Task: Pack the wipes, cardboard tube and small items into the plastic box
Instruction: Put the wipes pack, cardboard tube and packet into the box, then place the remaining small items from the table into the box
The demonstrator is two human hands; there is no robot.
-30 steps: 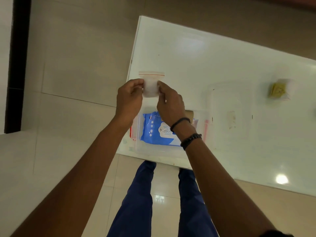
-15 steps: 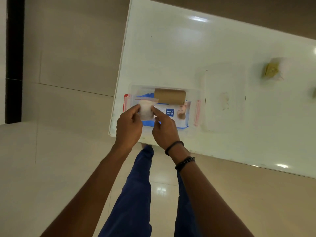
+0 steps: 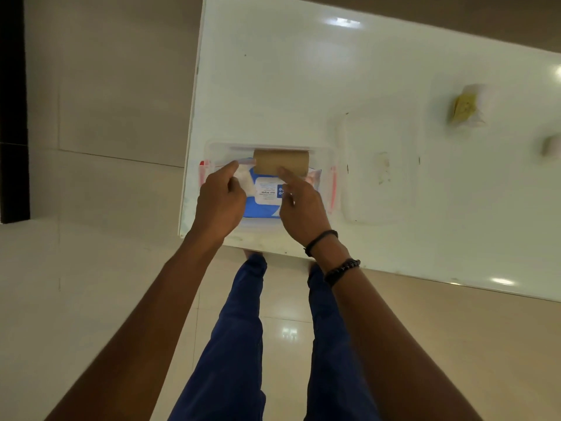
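A clear plastic box (image 3: 324,153) with red side clips sits at the near left corner of the white table. Inside lie a blue pack of wipes (image 3: 267,192) and a brown cardboard tube (image 3: 280,161) along the far wall. My left hand (image 3: 220,202) pinches a small clear zip bag (image 3: 244,176) over the box's left part, on top of the wipes. My right hand (image 3: 300,205) hovers over the wipes with its fingers spread, the index finger pointing at the tube; it holds nothing.
The box's clear lid (image 3: 379,165) lies flat on the table (image 3: 303,86) just right of the box. Farther right lie a small bag with something yellow (image 3: 464,106) and a small pale item (image 3: 551,145) at the frame's edge. Tiled floor lies left.
Both hands brought the zip bag down from above the table into the box. My right hand has let go of the bag and opened.
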